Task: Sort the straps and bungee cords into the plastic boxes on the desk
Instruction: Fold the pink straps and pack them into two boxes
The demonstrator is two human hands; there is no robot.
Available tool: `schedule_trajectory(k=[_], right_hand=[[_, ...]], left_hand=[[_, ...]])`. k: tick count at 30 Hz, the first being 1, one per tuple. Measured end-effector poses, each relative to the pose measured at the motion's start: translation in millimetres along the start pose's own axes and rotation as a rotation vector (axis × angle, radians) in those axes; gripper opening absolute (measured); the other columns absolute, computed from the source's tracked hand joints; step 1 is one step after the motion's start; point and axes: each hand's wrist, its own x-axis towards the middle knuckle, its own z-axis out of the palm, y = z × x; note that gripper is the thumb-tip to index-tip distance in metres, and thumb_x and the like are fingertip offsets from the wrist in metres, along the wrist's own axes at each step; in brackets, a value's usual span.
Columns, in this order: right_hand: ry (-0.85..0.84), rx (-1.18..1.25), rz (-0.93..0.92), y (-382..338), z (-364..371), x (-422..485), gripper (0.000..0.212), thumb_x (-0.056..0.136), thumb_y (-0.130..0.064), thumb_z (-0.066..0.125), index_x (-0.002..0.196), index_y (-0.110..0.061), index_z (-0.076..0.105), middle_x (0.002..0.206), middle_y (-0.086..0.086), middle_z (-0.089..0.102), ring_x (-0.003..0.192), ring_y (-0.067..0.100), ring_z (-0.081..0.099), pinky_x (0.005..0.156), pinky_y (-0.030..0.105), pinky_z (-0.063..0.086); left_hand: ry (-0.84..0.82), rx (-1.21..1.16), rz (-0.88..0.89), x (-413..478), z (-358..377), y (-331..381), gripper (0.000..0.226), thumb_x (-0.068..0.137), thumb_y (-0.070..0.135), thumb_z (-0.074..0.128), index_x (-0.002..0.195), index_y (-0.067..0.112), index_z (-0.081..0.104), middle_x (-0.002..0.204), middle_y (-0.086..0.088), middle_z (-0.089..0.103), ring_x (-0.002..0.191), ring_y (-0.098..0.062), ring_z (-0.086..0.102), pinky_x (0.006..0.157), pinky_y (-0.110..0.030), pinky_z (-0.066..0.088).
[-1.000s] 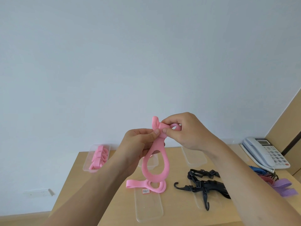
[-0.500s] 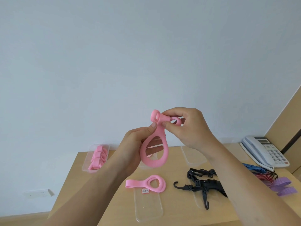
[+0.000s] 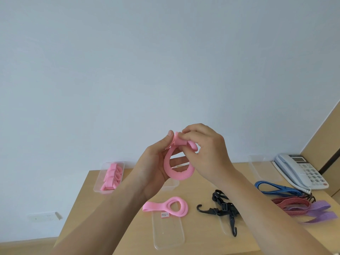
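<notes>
Pink strap (image 3: 179, 174) is held up over the desk (image 3: 95, 199), coiled into a loop. Left hand (image 3: 156, 168) is wrapped round it, and right hand (image 3: 207, 153) is pinching the folded top. Second pink strap (image 3: 165, 207) lies flat on the desk against a clear lid (image 3: 168, 234). The back-left plastic box (image 3: 97, 181) holds a bunch of folded pink straps (image 3: 111, 176). Black hooked cords (image 3: 224, 210) sit further right.

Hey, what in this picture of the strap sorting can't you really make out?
All in the head view:
1. Pink strap: its top end is covered by fingers of the left hand and right hand, so whether it is fastened is unclear.
2. Label on the desk: print too small.
3. Clear box behind the hands: mostly hidden by them.
4. Black straps: right part behind the right forearm.
</notes>
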Motion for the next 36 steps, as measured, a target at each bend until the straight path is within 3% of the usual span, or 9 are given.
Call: schedule_trajectory(k=[5, 8, 10, 14, 18, 22, 28, 33, 36], right_hand=[[-0.073, -0.023, 0.013, -2, 0, -1, 0.014, 0.084, -0.013, 0.072, 0.096, -0.016, 0.080, 0.106, -0.003, 0.067, 0.098, 0.019, 0.063, 0.080, 0.036, 0.054], [-0.158, 0.117, 0.119, -4, -7, 3, 0.017, 0.089, -0.019, 0.066, 0.098, -0.022, 0.080, 0.122, -0.007, 0.064, 0.112, 0.010, 0.060, 0.093, 0.025, 0.050], [-0.187, 0.203, 0.199, -5, -11, 10, 0.018, 0.089, -0.021, 0.064, 0.100, -0.024, 0.078, 0.124, -0.010, 0.063, 0.113, 0.006, 0.060, 0.091, 0.021, 0.050], [-0.352, 0.115, 0.277, -3, -15, 18, 0.029, 0.094, -0.017, 0.065, 0.123, -0.020, 0.068, 0.128, -0.012, 0.062, 0.116, 0.003, 0.055, 0.092, 0.030, 0.052], [-0.470, 0.092, 0.253, -6, -14, 15, 0.019, 0.098, -0.018, 0.060, 0.110, -0.020, 0.075, 0.105, -0.016, 0.073, 0.104, 0.003, 0.063, 0.091, 0.030, 0.051], [-0.450, 0.094, 0.241, -10, -10, 6, 0.017, 0.096, -0.014, 0.062, 0.105, -0.021, 0.075, 0.095, -0.014, 0.074, 0.095, 0.007, 0.065, 0.086, 0.033, 0.052], [-0.406, 0.029, 0.193, -10, -1, -9, 0.014, 0.087, -0.010, 0.058, 0.094, -0.008, 0.070, 0.081, 0.007, 0.070, 0.083, 0.028, 0.061, 0.076, 0.047, 0.052], [-0.377, -0.080, 0.055, -14, 14, -24, 0.017, 0.085, -0.003, 0.056, 0.091, -0.010, 0.069, 0.081, 0.001, 0.066, 0.084, 0.022, 0.058, 0.072, 0.041, 0.049], [-0.349, -0.095, -0.021, -17, 23, -35, 0.026, 0.086, 0.004, 0.055, 0.093, -0.015, 0.071, 0.087, -0.004, 0.067, 0.091, 0.017, 0.059, 0.077, 0.034, 0.049]], left_hand=[[0.013, -0.088, -0.021, 4, -5, 0, 0.043, 0.102, 0.038, 0.057, 0.120, 0.001, 0.070, 0.119, -0.020, 0.069, 0.104, -0.041, 0.067, 0.110, -0.063, 0.044], [0.042, -0.108, -0.022, 3, -7, 0, 0.041, 0.100, 0.031, 0.061, 0.124, -0.001, 0.067, 0.119, -0.018, 0.071, 0.106, -0.044, 0.068, 0.108, -0.060, 0.048], [0.053, -0.096, -0.025, 2, -6, -2, 0.044, 0.100, 0.027, 0.059, 0.126, -0.007, 0.063, 0.121, -0.017, 0.072, 0.107, -0.045, 0.069, 0.107, -0.060, 0.049], [0.060, -0.046, -0.012, 0, -6, -3, 0.036, 0.098, 0.021, 0.058, 0.126, 0.000, 0.067, 0.110, -0.015, 0.076, 0.100, -0.040, 0.073, 0.099, -0.055, 0.055], [0.046, -0.032, -0.025, -2, -12, -6, 0.047, 0.085, 0.023, 0.067, 0.125, -0.002, 0.066, 0.104, -0.015, 0.076, 0.095, -0.039, 0.072, 0.095, -0.055, 0.054], [0.018, -0.095, -0.060, -4, -19, -13, 0.043, 0.094, 0.014, 0.064, 0.130, -0.008, 0.060, 0.118, -0.019, 0.071, 0.108, -0.043, 0.066, 0.101, -0.069, 0.048], [-0.016, -0.183, -0.091, -7, -22, -18, 0.023, 0.099, 0.010, 0.058, 0.117, -0.004, 0.062, 0.118, -0.023, 0.071, 0.110, -0.042, 0.068, 0.100, -0.059, 0.054], [0.000, -0.263, -0.112, -14, -27, -24, 0.021, 0.098, 0.010, 0.058, 0.113, -0.003, 0.066, 0.095, -0.014, 0.072, 0.096, -0.032, 0.070, 0.099, -0.056, 0.057], [-0.006, -0.281, -0.129, -18, -36, -27, 0.015, 0.099, 0.005, 0.054, 0.089, 0.000, 0.065, 0.083, -0.011, 0.065, 0.087, -0.029, 0.069, 0.097, -0.054, 0.058]])
